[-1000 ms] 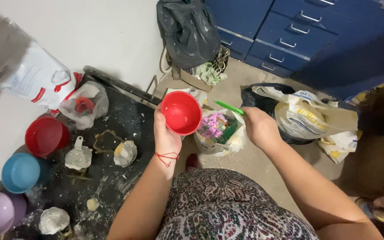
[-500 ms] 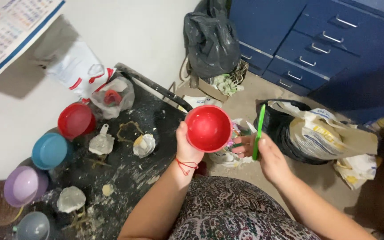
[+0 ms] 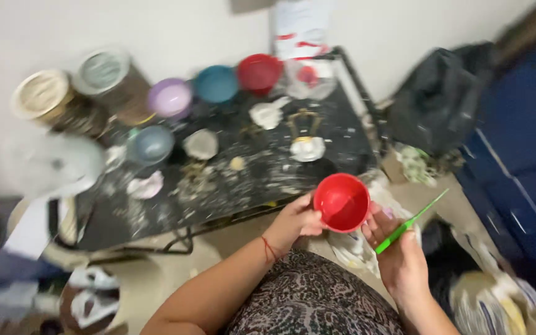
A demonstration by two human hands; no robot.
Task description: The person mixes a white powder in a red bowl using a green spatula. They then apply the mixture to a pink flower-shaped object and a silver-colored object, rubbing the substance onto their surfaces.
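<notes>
My left hand (image 3: 298, 222) grips the rim of a small red bowl (image 3: 342, 201), held up in front of me beside the edge of a black, plaster-spattered work table (image 3: 262, 180). The bowl looks empty inside. My right hand (image 3: 398, 254) holds a thin green stick (image 3: 412, 221) that points up and to the right, and its fingertips touch the bowl's right side. A red thread circles my left wrist.
On the table stand a red bowl (image 3: 259, 72), a blue bowl (image 3: 216, 83), a purple bowl (image 3: 169, 97), a grey bowl (image 3: 151, 144) and white plaster lumps (image 3: 307, 147). Two tins (image 3: 102, 71) sit at the far left. A black bag (image 3: 438, 102) and blue drawers (image 3: 525, 155) lie right.
The view has swung left, so the table now fills the middle. Both hands with the red bowl and green stick have kept together; the stick now tilts up to the right.
</notes>
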